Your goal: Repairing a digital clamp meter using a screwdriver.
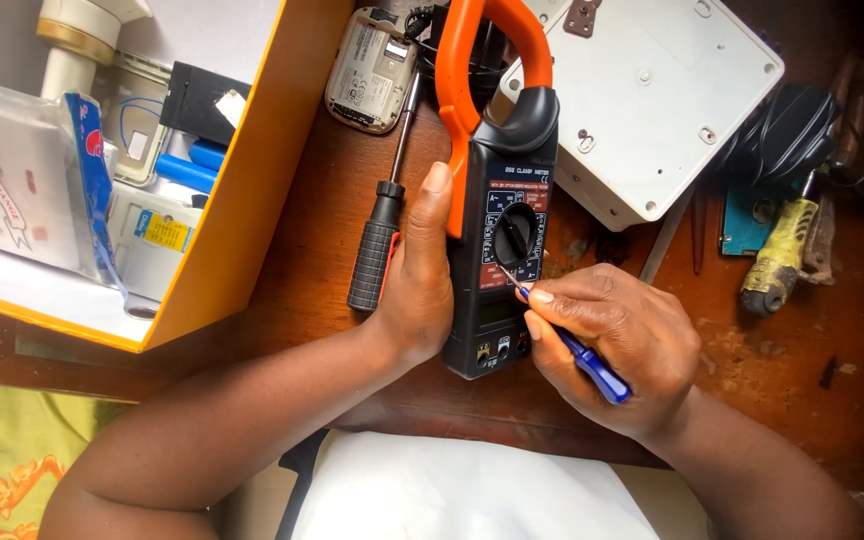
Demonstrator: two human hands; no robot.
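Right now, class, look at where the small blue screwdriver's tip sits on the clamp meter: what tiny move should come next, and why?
Probably a gentle press and twist of the blue screwdriver. Its tip already rests by the rotary dial of the clamp meter, the right hand pinches its handle, and the left hand braces the meter's side on the wooden table, so the meter looks steadied.
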